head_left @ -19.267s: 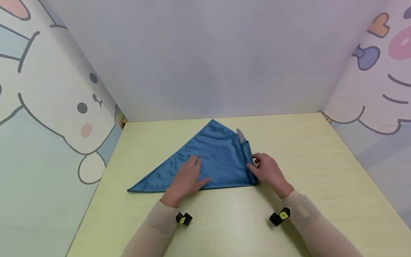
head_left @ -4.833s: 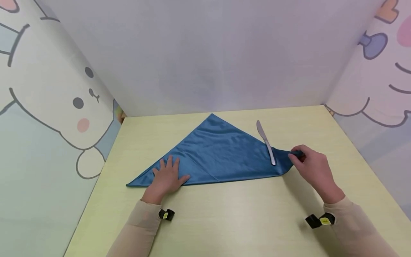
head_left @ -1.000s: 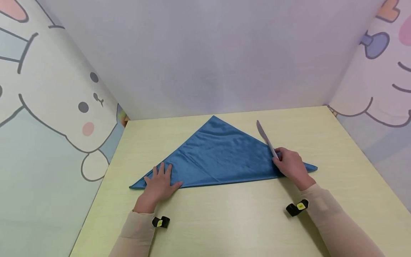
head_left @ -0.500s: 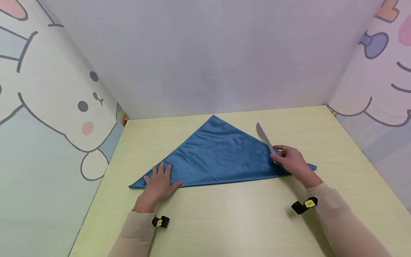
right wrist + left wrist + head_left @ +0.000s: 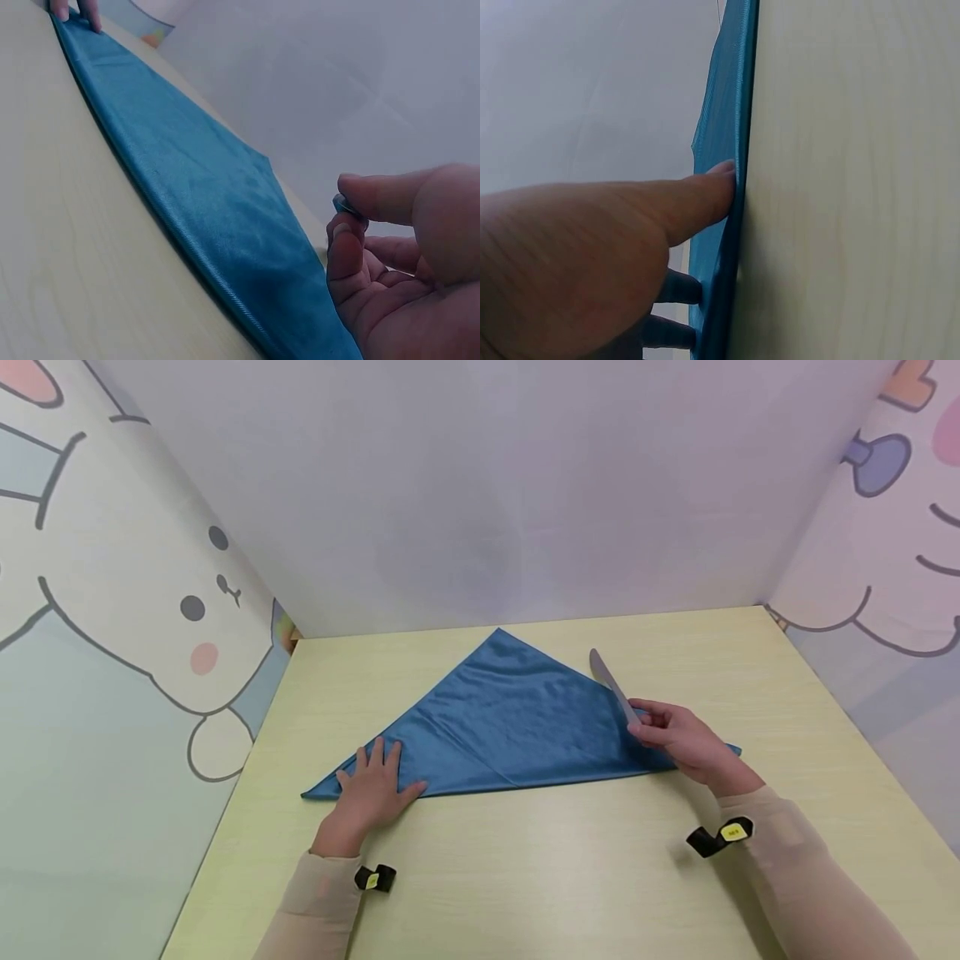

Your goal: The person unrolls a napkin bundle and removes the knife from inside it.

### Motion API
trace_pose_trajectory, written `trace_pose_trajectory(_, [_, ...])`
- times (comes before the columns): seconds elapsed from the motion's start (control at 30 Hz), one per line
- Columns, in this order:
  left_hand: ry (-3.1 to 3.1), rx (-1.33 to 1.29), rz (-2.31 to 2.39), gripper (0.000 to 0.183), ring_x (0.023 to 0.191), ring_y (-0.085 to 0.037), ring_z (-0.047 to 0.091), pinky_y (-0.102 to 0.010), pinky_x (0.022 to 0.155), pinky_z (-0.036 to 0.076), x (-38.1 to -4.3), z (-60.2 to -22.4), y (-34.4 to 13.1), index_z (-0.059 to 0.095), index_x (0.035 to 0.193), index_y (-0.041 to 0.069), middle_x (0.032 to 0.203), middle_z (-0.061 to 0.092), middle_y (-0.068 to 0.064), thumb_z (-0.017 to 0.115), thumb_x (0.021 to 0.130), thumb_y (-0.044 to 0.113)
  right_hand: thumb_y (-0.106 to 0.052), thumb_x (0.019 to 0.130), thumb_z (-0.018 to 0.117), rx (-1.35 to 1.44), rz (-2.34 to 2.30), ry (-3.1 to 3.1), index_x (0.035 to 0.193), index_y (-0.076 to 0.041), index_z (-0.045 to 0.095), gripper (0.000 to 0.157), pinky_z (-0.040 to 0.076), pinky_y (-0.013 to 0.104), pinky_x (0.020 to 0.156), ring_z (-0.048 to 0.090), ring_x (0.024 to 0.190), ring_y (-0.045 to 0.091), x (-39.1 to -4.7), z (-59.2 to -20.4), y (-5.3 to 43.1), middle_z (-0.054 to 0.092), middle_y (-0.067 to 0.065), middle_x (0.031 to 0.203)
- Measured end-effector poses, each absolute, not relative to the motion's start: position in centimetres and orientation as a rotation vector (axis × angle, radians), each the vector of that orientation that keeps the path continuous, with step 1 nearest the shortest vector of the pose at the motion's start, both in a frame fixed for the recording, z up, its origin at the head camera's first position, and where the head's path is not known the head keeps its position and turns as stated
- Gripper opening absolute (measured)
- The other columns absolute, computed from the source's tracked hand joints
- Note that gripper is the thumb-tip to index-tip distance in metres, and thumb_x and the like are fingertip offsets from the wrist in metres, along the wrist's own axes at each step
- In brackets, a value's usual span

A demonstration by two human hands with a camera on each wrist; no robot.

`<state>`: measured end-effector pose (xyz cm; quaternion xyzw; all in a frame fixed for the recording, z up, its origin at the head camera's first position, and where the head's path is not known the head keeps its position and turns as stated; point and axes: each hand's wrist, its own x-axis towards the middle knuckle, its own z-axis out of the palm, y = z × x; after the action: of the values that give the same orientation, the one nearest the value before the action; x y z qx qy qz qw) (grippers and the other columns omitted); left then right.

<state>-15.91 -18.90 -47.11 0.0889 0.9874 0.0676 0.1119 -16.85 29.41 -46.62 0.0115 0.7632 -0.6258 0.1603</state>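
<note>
A blue satin cloth (image 5: 510,718), folded into a wide triangle, lies on the table with its peak at the back. My left hand (image 5: 371,789) rests flat on its left part, fingers spread; in the left wrist view the thumb (image 5: 705,199) touches the folded front edge. A metal table knife (image 5: 609,683) is pinched by its handle between the thumb and fingers of my right hand (image 5: 686,745). Its blade points to the back left, over the cloth's right slope. In the right wrist view only the handle end (image 5: 343,204) shows, above the cloth.
The pale wooden table (image 5: 540,877) extends in front of and around the cloth. A plain light wall (image 5: 480,502) stands at its back edge, with cartoon-printed panels (image 5: 97,693) on both sides. Each wrist wears a small black camera (image 5: 377,877).
Earlier the cloth's right end was rolled around the knife; it was then unrolled flat. My right hand has since taken the knife's handle and shifted it slightly left. My left hand moved left, then stayed.
</note>
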Motion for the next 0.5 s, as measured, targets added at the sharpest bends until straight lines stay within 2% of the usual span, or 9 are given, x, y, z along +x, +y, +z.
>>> trace_pose_trajectory(0.23, [2.898, 0.263, 0.190, 0.087, 0.139, -0.053, 0.013, -0.079, 0.093, 0.018, -15.9, -47.3, -19.0, 0.025, 0.152, 0.004, 0.155, 0.015, -0.027, 0.054, 0.091, 0.059, -0.026, 0.095, 0.062, 0.064, -1.791, 2.200, 0.151, -0.004, 0.029, 0.068, 0.049, 0.026, 0.078, 0.050, 0.091, 0.018, -16.8, -46.7, 29.5, 0.046, 0.014, 0.107])
trace_pose_trajectory(0.5, [2.908, 0.263, 0.211, 0.087, 0.139, -0.053, 0.013, -0.079, 0.093, 0.017, -15.9, -47.4, -19.0, 0.026, 0.152, 0.004, 0.155, 0.016, -0.027, 0.054, 0.091, 0.059, -0.032, 0.094, 0.063, 0.106, -1.739, 2.311, 0.153, -0.009, 0.026, 0.073, 0.047, 0.025, 0.079, 0.048, 0.094, 0.022, -16.8, -46.2, 30.8, 0.047, 0.017, 0.113])
